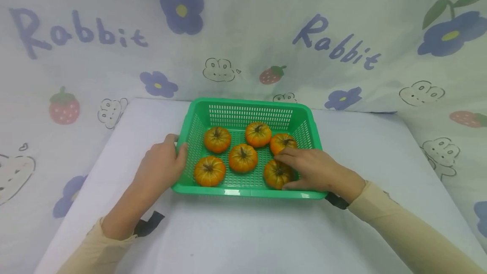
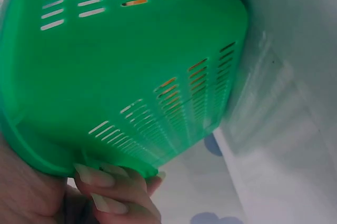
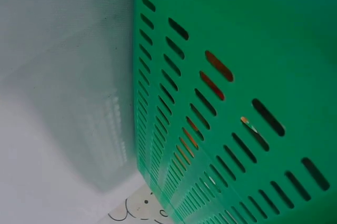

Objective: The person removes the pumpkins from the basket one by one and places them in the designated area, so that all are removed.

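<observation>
A green plastic basket (image 1: pixel 247 190) with slotted walls holds several small orange pumpkins, among them a front-left pumpkin (image 1: pixel 209 171) and a middle pumpkin (image 1: pixel 243 158). My left hand (image 1: pixel 161 162) grips the basket's left rim, its fingertips curled under the lip in the left wrist view. Inside the right end, my right hand (image 1: pixel 310 168) holds the front-right pumpkin (image 1: pixel 277 173), fingers over its far side and thumb at its near side. The back-right pumpkin (image 1: pixel 283 142) sits just beyond those fingers. In the right wrist view the basket wall (image 3: pixel 237 24) hides that hand.
Under the basket lies a white tabletop (image 1: pixel 243 231). Behind it hangs a patterned cloth (image 1: pixel 243 33) with flowers, rabbits and lettering. A back-left pumpkin (image 1: pixel 217 139) and a back-middle pumpkin (image 1: pixel 258 134) rest on the basket floor.
</observation>
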The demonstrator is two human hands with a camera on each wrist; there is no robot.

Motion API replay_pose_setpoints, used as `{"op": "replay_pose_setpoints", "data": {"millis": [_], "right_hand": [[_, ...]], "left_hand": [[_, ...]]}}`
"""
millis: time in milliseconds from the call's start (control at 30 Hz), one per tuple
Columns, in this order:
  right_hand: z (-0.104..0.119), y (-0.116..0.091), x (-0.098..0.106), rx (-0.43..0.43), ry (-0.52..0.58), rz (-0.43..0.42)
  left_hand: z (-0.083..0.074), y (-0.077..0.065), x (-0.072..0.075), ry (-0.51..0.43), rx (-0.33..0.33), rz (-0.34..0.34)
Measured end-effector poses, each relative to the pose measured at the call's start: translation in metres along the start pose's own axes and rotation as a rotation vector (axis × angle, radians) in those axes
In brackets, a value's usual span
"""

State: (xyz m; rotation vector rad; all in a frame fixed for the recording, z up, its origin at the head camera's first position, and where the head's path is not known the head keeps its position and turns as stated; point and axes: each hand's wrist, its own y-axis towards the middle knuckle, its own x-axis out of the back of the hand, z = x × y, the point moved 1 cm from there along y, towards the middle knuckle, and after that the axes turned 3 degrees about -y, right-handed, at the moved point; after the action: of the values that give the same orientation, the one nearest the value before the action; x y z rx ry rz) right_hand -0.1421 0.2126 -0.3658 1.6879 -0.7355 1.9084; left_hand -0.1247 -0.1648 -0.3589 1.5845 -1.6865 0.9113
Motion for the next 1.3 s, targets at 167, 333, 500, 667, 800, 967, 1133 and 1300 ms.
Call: {"op": "replay_pose_setpoints", "data": {"millis": [167,333,500,667,800,967,1133,1300], "right_hand": [[0.0012,0.003,-0.0007,0.008,-0.014,0.001],[0.0014,0.0041,-0.0022,0.006,-0.008,0.0],[0.0013,0.0043,-0.0034,0.011,-0.003,-0.012],[0.001,0.0042,-0.0045,0.015,0.007,-0.021],[0.0008,0.0041,-0.0053,0.014,0.004,-0.01],[0.001,0.0034,-0.0052,0.001,-0.002,0.014],[0.0013,0.0031,-0.0047,-0.005,-0.007,0.032],[0.001,0.0035,-0.0049,0.004,-0.007,0.029]], "left_hand": [[-0.0008,0.0006,0.0003,-0.002,0.006,0.019],[-0.0035,0.0024,-0.0011,0.012,0.045,0.07],[-0.0036,0.0018,-0.0028,-0.017,0.098,0.136],[-0.0021,0.0009,-0.0041,-0.07,0.125,0.163],[0.0006,0.0016,-0.0054,-0.116,0.109,0.167],[0.003,0.0021,-0.0077,-0.166,0.112,0.18],[0.0039,0.0019,-0.0086,-0.175,0.113,0.182],[0.0043,0.0018,-0.0081,-0.173,0.099,0.17]]}}
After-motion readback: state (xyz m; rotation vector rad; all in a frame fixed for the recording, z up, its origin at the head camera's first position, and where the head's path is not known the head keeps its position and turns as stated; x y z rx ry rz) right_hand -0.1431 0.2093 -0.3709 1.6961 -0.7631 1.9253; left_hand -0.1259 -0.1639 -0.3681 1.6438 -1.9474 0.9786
